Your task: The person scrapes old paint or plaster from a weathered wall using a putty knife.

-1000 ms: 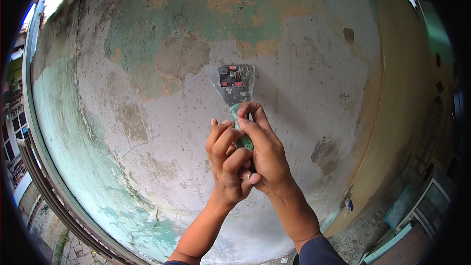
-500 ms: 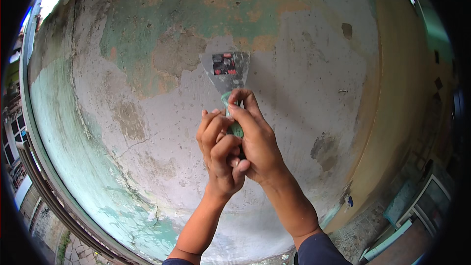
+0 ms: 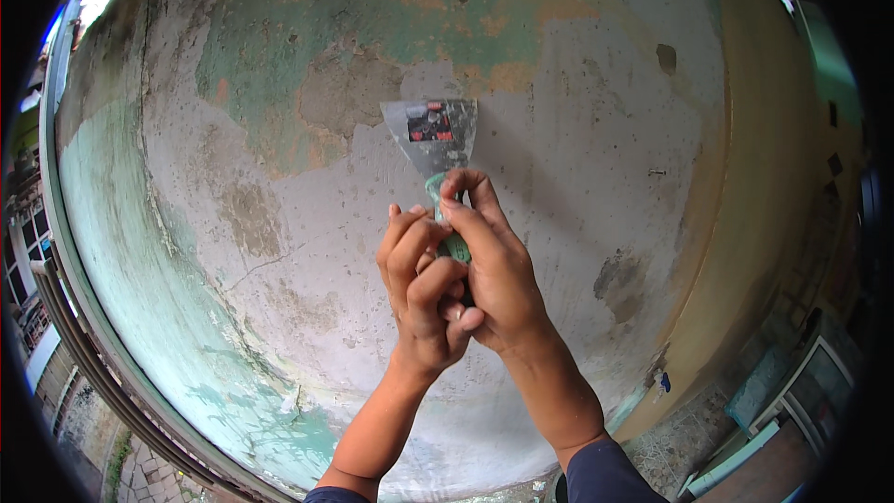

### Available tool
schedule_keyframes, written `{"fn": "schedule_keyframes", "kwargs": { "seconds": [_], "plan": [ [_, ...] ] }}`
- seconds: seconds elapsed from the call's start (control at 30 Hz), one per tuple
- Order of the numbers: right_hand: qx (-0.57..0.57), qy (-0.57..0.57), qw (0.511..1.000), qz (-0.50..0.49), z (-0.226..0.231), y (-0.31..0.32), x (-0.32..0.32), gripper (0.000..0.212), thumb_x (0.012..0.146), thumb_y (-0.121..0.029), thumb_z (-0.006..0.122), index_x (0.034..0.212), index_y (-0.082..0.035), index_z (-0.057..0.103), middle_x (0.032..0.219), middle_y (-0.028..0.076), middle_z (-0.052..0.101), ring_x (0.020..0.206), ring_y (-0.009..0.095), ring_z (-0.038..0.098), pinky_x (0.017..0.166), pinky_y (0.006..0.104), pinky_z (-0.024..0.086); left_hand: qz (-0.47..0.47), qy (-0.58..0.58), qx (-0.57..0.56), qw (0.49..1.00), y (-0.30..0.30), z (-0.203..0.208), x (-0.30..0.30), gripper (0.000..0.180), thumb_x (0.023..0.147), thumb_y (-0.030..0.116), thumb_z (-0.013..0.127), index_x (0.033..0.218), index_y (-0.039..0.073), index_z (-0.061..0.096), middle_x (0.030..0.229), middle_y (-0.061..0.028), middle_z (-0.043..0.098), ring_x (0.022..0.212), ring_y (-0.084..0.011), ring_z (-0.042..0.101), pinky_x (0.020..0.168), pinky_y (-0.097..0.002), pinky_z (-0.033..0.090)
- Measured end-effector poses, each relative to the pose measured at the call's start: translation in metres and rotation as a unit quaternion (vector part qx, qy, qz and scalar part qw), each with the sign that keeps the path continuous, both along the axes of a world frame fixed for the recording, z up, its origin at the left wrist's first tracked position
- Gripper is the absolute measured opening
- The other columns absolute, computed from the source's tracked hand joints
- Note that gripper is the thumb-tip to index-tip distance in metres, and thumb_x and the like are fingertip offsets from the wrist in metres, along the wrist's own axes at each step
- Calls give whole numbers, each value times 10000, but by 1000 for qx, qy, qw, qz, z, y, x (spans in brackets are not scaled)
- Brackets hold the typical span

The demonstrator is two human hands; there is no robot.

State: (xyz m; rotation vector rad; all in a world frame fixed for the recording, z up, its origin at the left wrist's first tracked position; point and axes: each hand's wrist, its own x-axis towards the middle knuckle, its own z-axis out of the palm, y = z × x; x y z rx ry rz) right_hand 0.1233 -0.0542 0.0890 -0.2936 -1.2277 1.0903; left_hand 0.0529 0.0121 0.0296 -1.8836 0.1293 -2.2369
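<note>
A wide-bladed scraper (image 3: pixel 457 151) stands upright in front of the wall, blade up, its grey metal smeared with pale residue and carrying a dark red-and-black label. Its green handle (image 3: pixel 455 248) shows between my hands. My right hand (image 3: pixel 500 265) is closed round the handle, with thumb and forefinger pinching near the blade. From the other side, my left hand (image 3: pixel 419 279) curls its fingers against the lower handle, part of which they hide. The blade's top edge lies at or very near the wall (image 3: pixel 549 168); exact contact is hard to tell.
Peeling green and orange paint (image 3: pixel 372 9) covers the upper wall, with bare grey patches (image 3: pixel 250 219) below. A small nail-like piece (image 3: pixel 657 171) sticks out at right. Framed panels (image 3: pixel 792 401) lean at lower right. Metal rails (image 3: pixel 88 340) run along the left.
The view has shifted slightly, so the wall appears a little farther right. Both hands keep their hold on the scraper, which has hardly moved.
</note>
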Motion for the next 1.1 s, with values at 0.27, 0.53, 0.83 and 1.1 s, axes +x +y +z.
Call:
{"fn": "schedule_keyframes", "kwargs": {
  "seconds": [0.27, 0.53, 0.83, 1.1],
  "plan": [
    [5, 2, 1000, 18, 0, -1, -8, 76, 1032, -176, 399, 1108, -173, 396, 810, 6, 487, 518, 30, 423, 397, 175, 341, -14, -12, -7, 1000, 3, -3, -4, 468, 956, 527, 487, 1104, 83, 495, 1244, -213, 509, 1254, -431, 440, 1101, -630, 270],
    [-13, 8, 1000, 6, 2, 2, -9, 96, 1027, -191, 403, 1123, -185, 402, 803, 28, 511, 430, 72, 441, 317, 207, 349, -23, -7, 8, 1000, 9, -1, -5, 462, 962, 516, 476, 1115, 80, 487, 1252, -217, 505, 1260, -432, 429, 1107, -626, 258],
    [-2, 24, 1000, 7, 0, 2, -12, 101, 1018, -185, 421, 1118, -187, 415, 803, 21, 489, 447, 68, 451, 326, 212, 327, -13, -1, 14, 1000, 10, 7, -8, 475, 975, 515, 447, 1135, 69, 483, 1260, -216, 508, 1244, -432, 445, 1091, -617, 277],
    [-4, 32, 999, 1, 4, 5, -16, 91, 1018, -203, 435, 1108, -191, 429, 784, 21, 500, 447, 64, 443, 324, 211, 324, -26, -19, 27, 999, 15, 6, -7, 460, 988, 496, 427, 1123, 60, 485, 1233, -220, 527, 1230, -429, 459, 1093, -606, 277]
  ]
}}
